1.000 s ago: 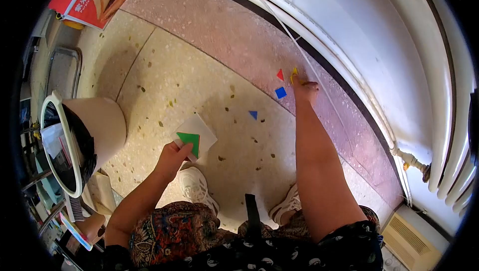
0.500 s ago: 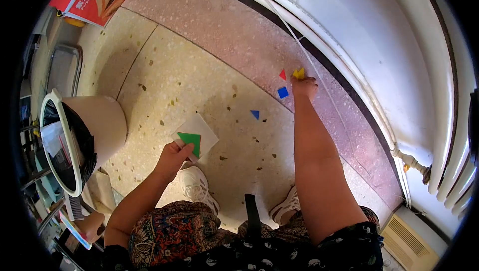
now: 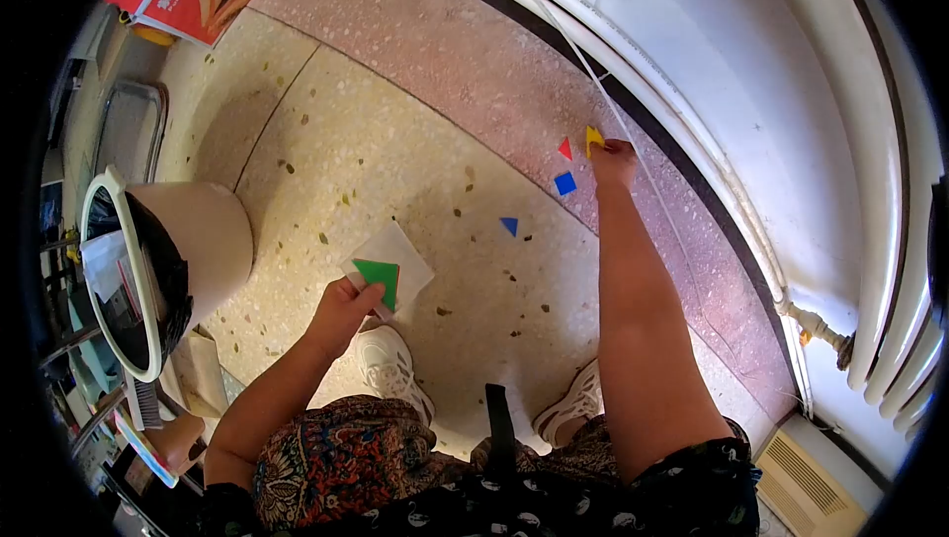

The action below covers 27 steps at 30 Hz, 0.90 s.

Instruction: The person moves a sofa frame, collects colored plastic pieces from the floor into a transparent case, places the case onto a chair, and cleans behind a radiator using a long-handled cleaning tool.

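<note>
Head view: pinched green triangle (image 3: pixel 379 278) on white card (image 3: pixel 410 255) at eight o'clock in left hand (image 3: pixel 348 310), thumb-topped, apparently against slipping; touched yellow piece (image 3: pixel 593 136) between one and two with right hand's (image 3: pixel 615 164) bent fingers, couldn't tell whether gripping.

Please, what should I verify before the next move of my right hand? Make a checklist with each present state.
1. Left hand holds the green triangle over the white square: ok.
2. Right hand touches the yellow piece: ok.
3. Right hand grips firmly: cannot tell.
4. Whole yellow piece visible: not ok, partly covered.
5. Red triangle and blue square uncovered: ok.
</note>
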Motion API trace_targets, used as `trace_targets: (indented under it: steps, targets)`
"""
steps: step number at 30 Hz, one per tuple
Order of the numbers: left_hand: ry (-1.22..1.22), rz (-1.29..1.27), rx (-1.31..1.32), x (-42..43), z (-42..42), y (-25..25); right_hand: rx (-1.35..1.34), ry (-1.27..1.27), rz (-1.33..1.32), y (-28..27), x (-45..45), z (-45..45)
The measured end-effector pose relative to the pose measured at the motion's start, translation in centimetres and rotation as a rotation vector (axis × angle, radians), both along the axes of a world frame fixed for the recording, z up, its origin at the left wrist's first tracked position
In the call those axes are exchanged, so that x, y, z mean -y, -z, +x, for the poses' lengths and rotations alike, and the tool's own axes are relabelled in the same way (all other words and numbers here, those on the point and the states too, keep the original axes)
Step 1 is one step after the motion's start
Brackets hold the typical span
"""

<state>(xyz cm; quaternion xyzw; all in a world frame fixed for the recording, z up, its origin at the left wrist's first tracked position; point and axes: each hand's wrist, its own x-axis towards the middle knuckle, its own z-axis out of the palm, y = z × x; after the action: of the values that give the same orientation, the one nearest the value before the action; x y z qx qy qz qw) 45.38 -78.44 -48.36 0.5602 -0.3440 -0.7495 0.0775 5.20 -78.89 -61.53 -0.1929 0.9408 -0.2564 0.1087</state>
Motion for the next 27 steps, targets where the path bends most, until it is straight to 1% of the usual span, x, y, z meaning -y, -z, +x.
trace_targets:
  steps: [2, 3, 5, 6, 8, 9, 11, 15, 17, 18, 20, 21, 23, 27]
  targets:
    - [0.002, -0.014, -0.012, 0.0, -0.1, -0.1, 0.243, 0.003, -0.244, -0.5, -1.0, 0.6]
    - [0.008, -0.011, -0.02, 0.1, -0.2, -0.2, 0.242, 0.003, -0.241, -0.6, -1.8, 1.1]
    - [0.014, -0.004, -0.03, 0.2, -0.5, -0.3, 0.199, -0.295, -0.179, -1.3, -3.6, 3.0]
    - [0.038, 0.019, -0.009, 0.3, -0.5, -0.4, 0.199, -0.294, -0.175, -1.5, -4.3, 3.8]
    - [0.063, 0.039, 0.014, 0.4, -0.7, -0.4, 0.193, -0.353, -0.069, -1.9, -4.8, 5.3]
    - [0.074, 0.016, 0.017, 0.4, -0.8, -0.3, 0.194, -0.353, -0.069, -2.1, -4.6, 5.7]
    - [0.084, -0.007, 0.024, 0.2, -0.8, -0.3, 0.132, -0.315, 0.073, -3.2, -4.3, 6.4]
    - [0.039, -0.034, 0.028, -0.1, -1.0, -0.3, 0.039, -0.263, 0.119, -1.9, -4.1, 6.4]
    - [0.025, -0.04, 0.05, 0.0, -1.1, -0.3, -0.131, -0.283, 0.114, -2.3, -4.0, 6.7]
    - [0.044, -0.03, 0.041, 0.0, -0.9, -0.2, -0.132, -0.287, 0.112, -2.3, -3.9, 6.6]
    - [0.06, -0.019, 0.034, -0.1, -0.7, -0.1, 0.138, -0.287, 0.052, -2.3, -3.8, 6.4]
    - [0.065, -0.027, 0.032, 0.0, -0.7, -0.1, 0.139, -0.29, 0.052, -2.1, -3.7, 6.2]
    - [0.07, -0.034, 0.031, 0.0, -0.6, -0.1, 0.234, -0.297, -0.211, -1.8, -3.0, 5.7]
    - [0.055, -0.008, 0.041, 0.0, -0.5, -0.1, 0.17, -0.235, -0.126, -1.8, -0.8, 4.9]
